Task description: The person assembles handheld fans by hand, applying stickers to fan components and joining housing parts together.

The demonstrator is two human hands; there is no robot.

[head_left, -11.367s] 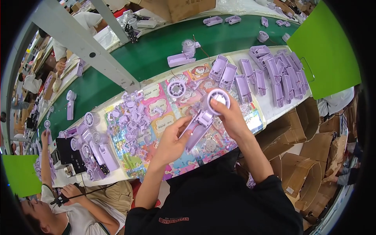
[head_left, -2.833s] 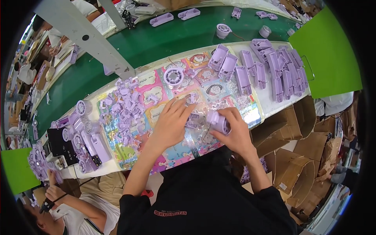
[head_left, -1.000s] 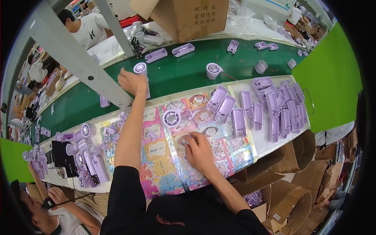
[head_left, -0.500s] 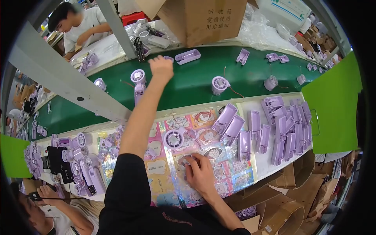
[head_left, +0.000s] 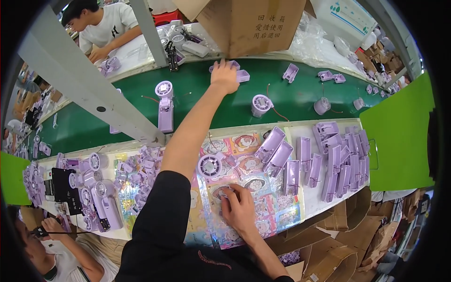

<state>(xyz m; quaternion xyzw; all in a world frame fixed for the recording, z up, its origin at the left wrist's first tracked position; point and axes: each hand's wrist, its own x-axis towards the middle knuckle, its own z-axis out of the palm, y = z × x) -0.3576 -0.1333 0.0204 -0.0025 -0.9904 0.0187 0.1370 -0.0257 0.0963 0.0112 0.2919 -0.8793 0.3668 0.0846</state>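
Note:
My left hand (head_left: 224, 77) reaches far out over the green conveyor belt, its fingers bent down on a light purple plastic shell (head_left: 242, 75). A longer purple shell (head_left: 232, 64) lies partly hidden behind those fingers. My right hand (head_left: 238, 209) rests low on the mat of colourful cartoon stickers (head_left: 199, 225), its fingers curled and tips together. Whatever lies under these fingertips is hidden. Just beyond it sits a round purple fan head (head_left: 209, 166) with a small part beside it. Several long purple handle shells (head_left: 279, 157) lie to its right.
On the belt stand a fan with handle (head_left: 165, 108) and a loose fan head (head_left: 261, 105) with wires. A grey post (head_left: 89, 98) slants across the left. Cardboard boxes (head_left: 338, 254) fill the lower right. A co-worker (head_left: 105, 28) sits across the belt, another (head_left: 51, 249) at lower left.
My left hand has moved right along the belt, onto the purple shells. My right hand has stayed nearly in place. The fan with handle now shows fully, no longer covered by my forearm.

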